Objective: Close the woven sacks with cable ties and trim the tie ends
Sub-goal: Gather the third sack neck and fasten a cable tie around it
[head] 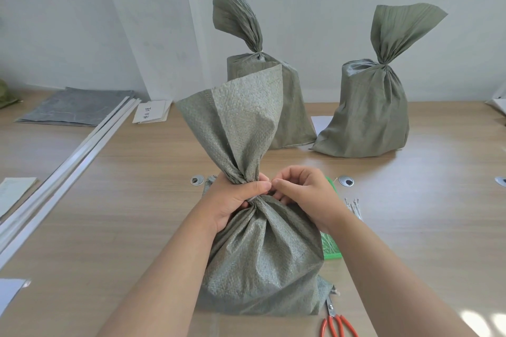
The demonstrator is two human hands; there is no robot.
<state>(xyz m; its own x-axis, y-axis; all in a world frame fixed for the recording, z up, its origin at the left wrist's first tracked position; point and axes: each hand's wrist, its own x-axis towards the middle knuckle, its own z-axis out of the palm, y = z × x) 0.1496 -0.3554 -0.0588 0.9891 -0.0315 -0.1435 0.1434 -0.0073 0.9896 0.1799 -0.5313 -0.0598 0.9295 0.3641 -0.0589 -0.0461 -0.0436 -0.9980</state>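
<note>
Grips gathered neck of grey-green woven sack (262, 254), upright between hands, with left hand (232, 200); pinches pale cable tie (253, 196), barely visible, with right hand (304, 194). Fastening step, apparently; calls next for pulling tight, then orange-handled steel scissors (335, 320) below right hand.

I see three grey-green woven sacks (262, 254) on a pale wood-grain table (137, 200). The scissors (338, 323) have orange-red handles, and a bright green mesh bag (331, 249) shows beside the near sack.
</note>
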